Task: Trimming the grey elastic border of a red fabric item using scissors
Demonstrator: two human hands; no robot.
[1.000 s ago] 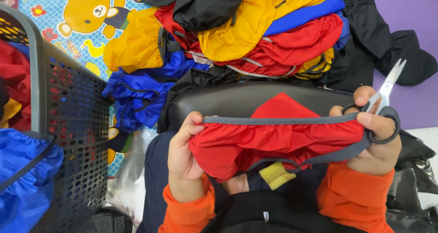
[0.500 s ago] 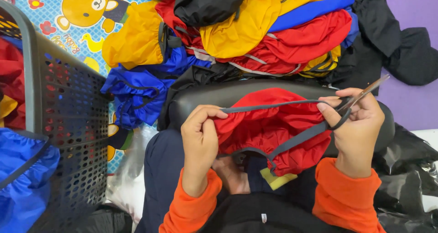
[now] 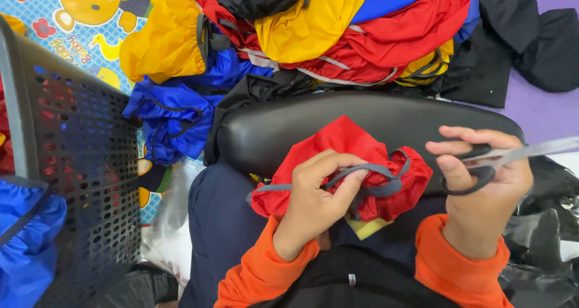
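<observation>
A crumpled red fabric piece [image 3: 338, 148] with a grey elastic edge [image 3: 386, 187] lies bunched on my lap against a black padded cushion [image 3: 289, 127]. My left hand [image 3: 316, 199] grips the red fabric and its grey band from above, fingers curled. Off to the right, my right hand [image 3: 482, 181] holds a pair of scissors [image 3: 512, 157] by the black handles, blades pointing right and away from the fabric. Both my sleeves are orange.
A heap of yellow, red, blue and black fabric pieces [image 3: 338, 31] lies beyond the cushion. A black perforated basket [image 3: 78, 163] with blue fabric [image 3: 27, 248] stands at the left. Black material [image 3: 543, 49] covers the right, over a purple floor. A cartoon play mat [image 3: 90, 18] shows top left.
The red fabric was stretched between both hands, then gathered. Now my left hand alone bunches it, and my right hand has let go of the grey band, keeping only the scissors.
</observation>
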